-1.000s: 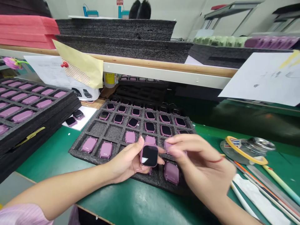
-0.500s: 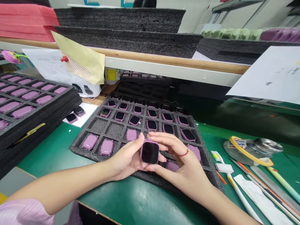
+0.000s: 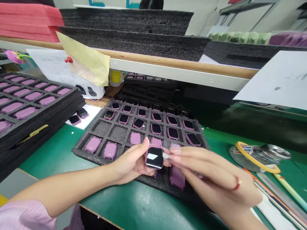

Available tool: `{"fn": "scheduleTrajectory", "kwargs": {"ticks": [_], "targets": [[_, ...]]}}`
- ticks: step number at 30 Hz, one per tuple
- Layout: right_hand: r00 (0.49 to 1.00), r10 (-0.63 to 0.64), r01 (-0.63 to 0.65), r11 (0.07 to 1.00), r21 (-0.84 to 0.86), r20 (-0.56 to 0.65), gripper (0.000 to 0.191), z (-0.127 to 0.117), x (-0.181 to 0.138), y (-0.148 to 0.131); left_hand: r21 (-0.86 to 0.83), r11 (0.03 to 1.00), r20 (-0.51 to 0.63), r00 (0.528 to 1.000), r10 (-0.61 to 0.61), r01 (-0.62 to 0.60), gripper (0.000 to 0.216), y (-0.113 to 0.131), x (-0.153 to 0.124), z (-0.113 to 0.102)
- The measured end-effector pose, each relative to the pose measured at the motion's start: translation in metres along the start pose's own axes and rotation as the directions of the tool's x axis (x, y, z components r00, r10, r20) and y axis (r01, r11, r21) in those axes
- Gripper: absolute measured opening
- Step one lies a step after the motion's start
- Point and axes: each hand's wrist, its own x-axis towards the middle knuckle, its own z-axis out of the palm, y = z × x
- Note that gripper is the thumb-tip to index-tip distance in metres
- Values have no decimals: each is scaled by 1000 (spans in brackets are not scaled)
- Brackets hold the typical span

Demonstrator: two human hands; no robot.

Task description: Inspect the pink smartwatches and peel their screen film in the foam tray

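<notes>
smartwatch (image 3: 153, 157) in left hand (image 3: 130, 163), right hand (image 3: 211, 175) just beside

A pink watch (image 3: 154, 157), its glossy black screen facing up and tilted toward the 3 o'clock side, is held between thumb and fingers of the left hand (image 3: 130, 161), above a dark foam tray (image 3: 80, 150). At the watch's 3 o'clock edge, the slightly blurred right hand (image 3: 211, 179) pinches a small pale tab (image 3: 165, 155).
</notes>
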Motion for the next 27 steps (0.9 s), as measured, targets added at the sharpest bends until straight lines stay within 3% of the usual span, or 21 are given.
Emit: {"fn": "scheduleTrajectory", "kwargs": {"ticks": [2, 4, 9, 12, 14, 18, 20, 23, 27], "targets": [[985, -82, 89, 995, -38, 149, 34, -2, -4, -6, -11, 1000, -12, 1000, -1, 1, 46, 0, 0, 1], [974, -104, 123, 989, -86, 200, 36, -1, -9, -12, 2, 1000, -28, 1000, -7, 7, 49, 0, -1, 2], [957, -244, 268, 952, -150, 158, 38, 10, -17, -8, 42, 999, -36, 999, -15, 17, 57, 1, -2, 4], [951, -279, 297, 943, -146, 133, 29, 15, -12, -4, 65, 998, -28, 1000, 11, -9, 59, 0, -2, 4], [966, -232, 249, 956, -158, 115, 29, 19, -8, -5, 106, 994, -55, 998, 42, -36, 61, -2, -2, 3], [995, 57, -50, 996, -75, 87, 57, 30, -3, -12, 263, 962, -101, 990, 102, -72, 59, -5, -3, 4], [982, 162, -164, 986, 11, 97, 52, 34, -3, -14, 280, 956, -93, 989, 117, -87, 59, -5, -4, 5], [972, 210, -219, 973, 76, 108, 49, 34, -3, -12, 210, 976, -105, 991, 83, -59, 61, -3, -2, 7], [983, 158, -164, 985, 54, 96, 53, 31, -2, -7, 154, 988, -79, 997, 10, 2, 62, -1, 0, 5]]}}
